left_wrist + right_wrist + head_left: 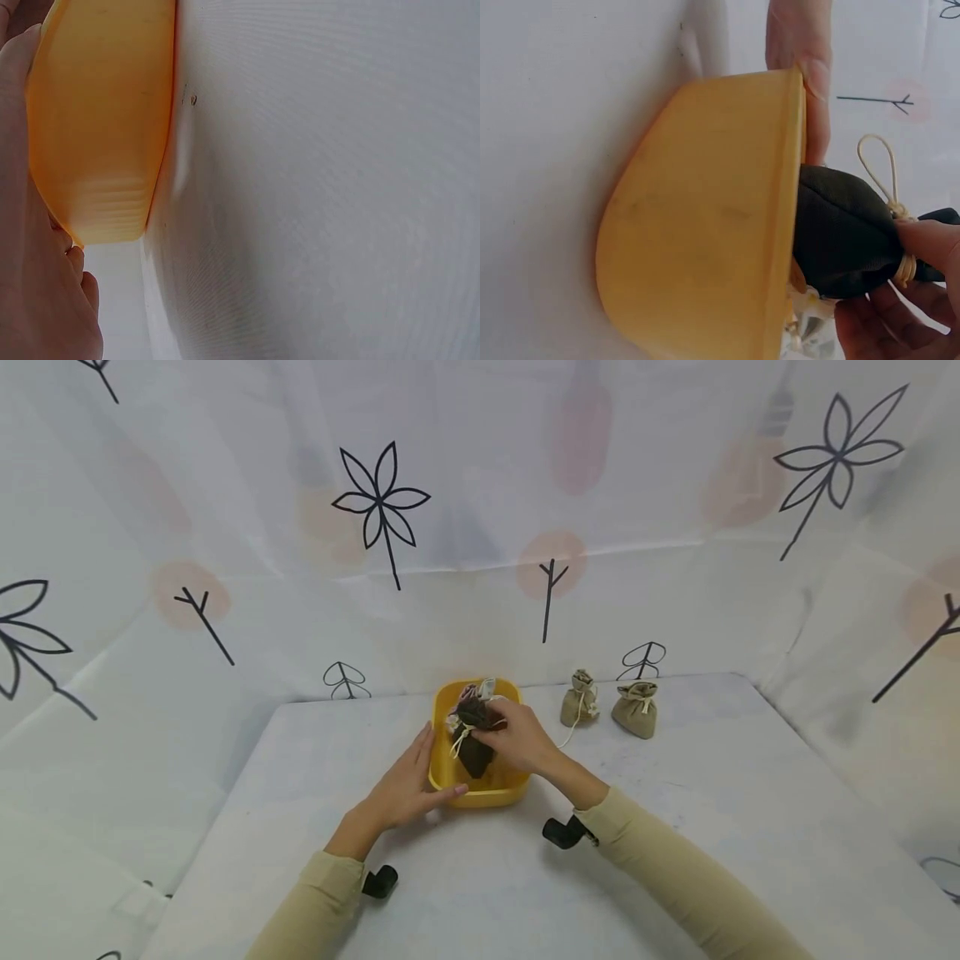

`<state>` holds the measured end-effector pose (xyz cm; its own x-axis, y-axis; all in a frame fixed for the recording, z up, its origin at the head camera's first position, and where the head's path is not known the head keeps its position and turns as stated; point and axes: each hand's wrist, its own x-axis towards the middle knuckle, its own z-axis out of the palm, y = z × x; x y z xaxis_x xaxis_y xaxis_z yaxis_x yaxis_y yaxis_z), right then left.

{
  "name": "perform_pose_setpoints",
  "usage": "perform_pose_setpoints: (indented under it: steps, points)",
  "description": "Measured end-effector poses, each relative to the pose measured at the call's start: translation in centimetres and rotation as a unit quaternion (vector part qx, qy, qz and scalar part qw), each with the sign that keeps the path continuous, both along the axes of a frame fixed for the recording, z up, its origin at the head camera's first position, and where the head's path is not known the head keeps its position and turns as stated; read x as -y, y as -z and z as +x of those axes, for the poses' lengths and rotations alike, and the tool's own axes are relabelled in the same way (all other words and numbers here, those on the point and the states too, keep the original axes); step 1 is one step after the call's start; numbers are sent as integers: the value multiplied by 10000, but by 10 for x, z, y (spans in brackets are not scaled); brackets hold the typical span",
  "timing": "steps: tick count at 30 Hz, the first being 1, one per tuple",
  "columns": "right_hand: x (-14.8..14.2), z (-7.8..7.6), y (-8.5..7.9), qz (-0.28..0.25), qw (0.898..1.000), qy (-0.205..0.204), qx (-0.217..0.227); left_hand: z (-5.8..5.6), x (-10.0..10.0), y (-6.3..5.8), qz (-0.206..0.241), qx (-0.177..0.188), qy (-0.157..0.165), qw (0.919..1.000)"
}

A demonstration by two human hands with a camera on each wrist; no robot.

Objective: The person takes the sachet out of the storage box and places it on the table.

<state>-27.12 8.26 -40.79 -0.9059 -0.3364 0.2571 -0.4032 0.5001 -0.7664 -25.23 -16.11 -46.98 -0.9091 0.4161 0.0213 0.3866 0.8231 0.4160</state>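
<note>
My right hand pinches a dark drawstring pouch by its tied neck, over the yellow plastic tub. Pale cord wraps that neck, and a loop of it sticks out in the right wrist view, where the pouch bulges above the tub's rim. My left hand lies against the tub's left side, its fingers straight along the wall and the thumb at the near rim. Inside the tub, partly covered by the dark pouch, are a patterned pouch top and other light-coloured bits.
Two beige drawstring pouches stand to the right of the tub, a narrow one with a trailing cord and a wider one. The white table meets a patterned cloth backdrop just behind them.
</note>
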Motion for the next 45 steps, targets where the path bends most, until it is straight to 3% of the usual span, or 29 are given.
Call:
perform_pose_setpoints:
  steps: [18,45]
  points:
    - [-41,6,-18,-175,9997,7,-172,3,0,-3,47,23,-1,10000]
    - [-99,2,-4,-55,9976,665,-158,3,-1,-2,111,150,-14,9998]
